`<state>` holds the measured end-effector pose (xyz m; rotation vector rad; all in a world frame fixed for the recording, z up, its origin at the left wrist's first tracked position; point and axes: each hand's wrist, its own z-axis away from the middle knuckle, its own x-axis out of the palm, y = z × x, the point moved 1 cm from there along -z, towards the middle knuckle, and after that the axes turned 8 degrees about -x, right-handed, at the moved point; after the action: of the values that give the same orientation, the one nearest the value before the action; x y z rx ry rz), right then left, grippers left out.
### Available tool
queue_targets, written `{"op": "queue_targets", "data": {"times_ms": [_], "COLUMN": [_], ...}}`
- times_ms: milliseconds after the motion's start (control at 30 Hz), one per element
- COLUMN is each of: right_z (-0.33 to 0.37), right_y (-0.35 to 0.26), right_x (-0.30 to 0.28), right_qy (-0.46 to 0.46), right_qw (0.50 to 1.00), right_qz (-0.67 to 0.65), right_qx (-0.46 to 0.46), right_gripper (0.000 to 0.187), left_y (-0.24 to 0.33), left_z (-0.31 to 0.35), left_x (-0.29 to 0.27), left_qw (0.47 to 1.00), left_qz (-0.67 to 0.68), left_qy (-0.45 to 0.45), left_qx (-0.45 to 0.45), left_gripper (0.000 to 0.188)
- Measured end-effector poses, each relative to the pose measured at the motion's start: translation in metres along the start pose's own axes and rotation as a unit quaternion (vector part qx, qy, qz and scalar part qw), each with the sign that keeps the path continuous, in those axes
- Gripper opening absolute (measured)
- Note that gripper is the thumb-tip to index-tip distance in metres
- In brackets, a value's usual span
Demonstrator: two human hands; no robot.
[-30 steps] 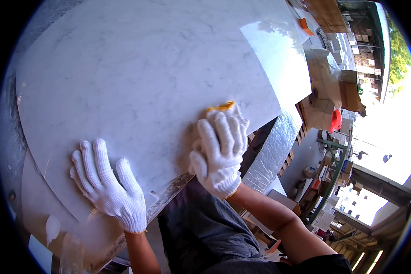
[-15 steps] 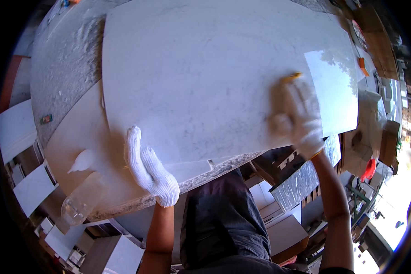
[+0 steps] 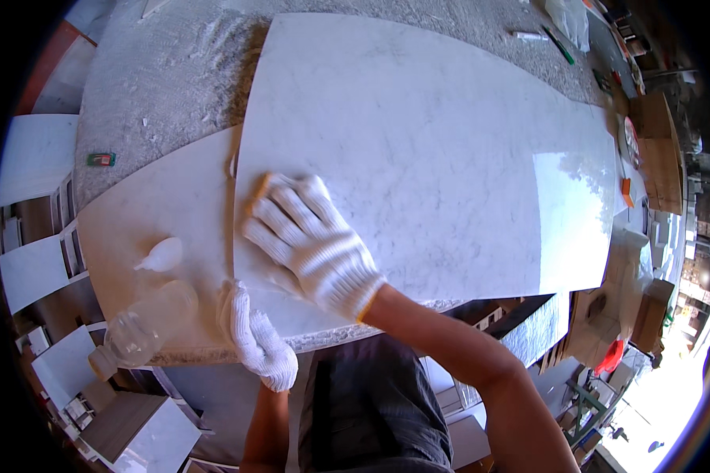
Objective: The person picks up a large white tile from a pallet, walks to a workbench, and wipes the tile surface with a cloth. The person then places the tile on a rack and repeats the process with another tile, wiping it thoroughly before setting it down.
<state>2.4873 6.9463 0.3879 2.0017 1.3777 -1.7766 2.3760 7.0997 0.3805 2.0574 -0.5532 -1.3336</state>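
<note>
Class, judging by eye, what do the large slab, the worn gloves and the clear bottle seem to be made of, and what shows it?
Large slab: polished marble or a look-alike; faint grey veining, mirror-like reflection.
Worn gloves: knitted yarn, perhaps cotton, matt; ribbed cuffs.
Clear bottle: probably plastic, glossy; see-through walls with highlights.

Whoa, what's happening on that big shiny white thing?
A person's gloved right hand lies palm-down on the left part of a glossy marbled slab. Their gloved left hand is by its near left corner; I can't tell whether it grips anything. The slab lies partly over another pale slab, where a clear bottle lies on its side.
</note>
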Motion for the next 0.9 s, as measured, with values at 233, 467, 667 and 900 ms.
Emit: {"op": "queue_targets", "data": {"times_ms": [233, 467, 667, 900], "right_z": [-0.007, 0.175, 0.087, -0.113], "right_y": [0.163, 0.266, 0.245, 0.208], "right_x": [-0.082, -0.160, -0.130, -0.064], "right_qy": [0.067, 0.100, 0.057, -0.007], "right_qw": [0.948, 0.829, 0.839, 0.941], "right_qz": [0.287, 0.324, 0.344, 0.298], "right_qx": [0.119, 0.445, 0.418, 0.162], "right_gripper": [0.056, 0.057, 0.056, 0.058], "left_y": [-0.004, 0.000, 0.000, 0.003], "left_z": [-0.013, -0.021, -0.021, -0.018], "left_x": [-0.001, 0.009, 0.007, 0.008], "left_qw": [0.991, 0.981, 0.976, 0.971], "left_qz": [-0.114, -0.179, -0.202, -0.223], "left_qy": [-0.042, -0.055, -0.057, -0.071], "left_qx": [0.047, 0.055, 0.050, 0.052], "left_gripper": [0.036, 0.034, 0.032, 0.033]}}
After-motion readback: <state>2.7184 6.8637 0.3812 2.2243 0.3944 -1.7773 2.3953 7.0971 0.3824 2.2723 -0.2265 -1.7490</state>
